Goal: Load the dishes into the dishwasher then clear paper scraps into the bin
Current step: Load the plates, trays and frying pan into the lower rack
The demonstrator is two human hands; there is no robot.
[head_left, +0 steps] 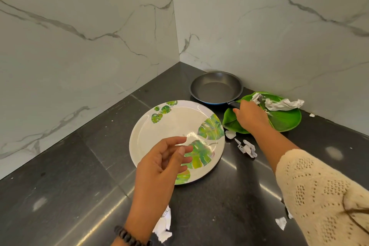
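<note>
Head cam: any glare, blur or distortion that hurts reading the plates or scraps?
Head view: glare streaks on the dark countertop and a highlight on the leaf-print plate; wide-angle bending at the edges; left hand slightly soft; right hand hides part of the green leaf-shaped plate; paper scraps stay legible.

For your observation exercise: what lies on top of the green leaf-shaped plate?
Crumpled paper and some metal cutlery lie on the green leaf-shaped plate. The right hand covers part of the plate, so anything beneath it is hidden.
</note>
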